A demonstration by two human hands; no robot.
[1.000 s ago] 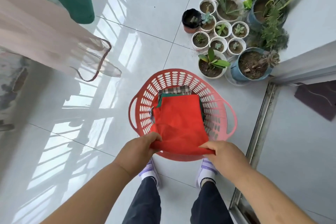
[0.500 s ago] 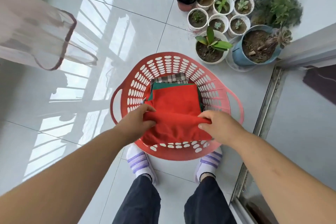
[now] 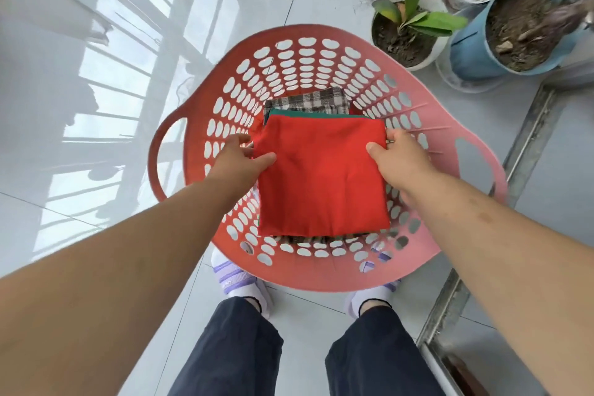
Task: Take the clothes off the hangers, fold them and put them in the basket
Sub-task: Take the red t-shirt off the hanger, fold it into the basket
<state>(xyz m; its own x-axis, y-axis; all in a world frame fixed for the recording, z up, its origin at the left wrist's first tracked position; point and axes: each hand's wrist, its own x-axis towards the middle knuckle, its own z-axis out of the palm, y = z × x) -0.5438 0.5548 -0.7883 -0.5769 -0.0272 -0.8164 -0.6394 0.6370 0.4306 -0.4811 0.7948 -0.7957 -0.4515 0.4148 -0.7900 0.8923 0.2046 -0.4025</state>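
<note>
Red garment (image 3: 321, 177): folded into a flat rectangle, it lies in the centre of the frame inside the basket, on top of the pile.
Pile beneath: a green garment (image 3: 308, 113) shows as a thin strip along the red one's far edge. A plaid garment (image 3: 308, 101) shows beyond that, and again as a sliver at the near edge.
Basket (image 3: 321, 34): a red perforated plastic basket with side handles. It stands on the tiled floor (image 3: 96, 170), just ahead of the person's shoes (image 3: 238, 280).
Left hand (image 3: 239, 156): it pinches the left edge of the red garment, with the thumb lying on top of the cloth.
Right hand (image 3: 398, 154): it pinches the upper right corner, thumb on top and fingers tucked round the edge.
Step in hand: by my reading, the folded red piece is being set onto the stack, and the placing is all but done.
Next move: both pinches need to let go and the hands slide out sideways without dragging the fold open. After that, the next hanger, though none is in view.
Around: a white pot (image 3: 408, 42) with a leafy plant and a blue pot (image 3: 514, 29) sit at the upper right, close to the basket's rim. A metal door track (image 3: 527, 145) runs down the right side.
</note>
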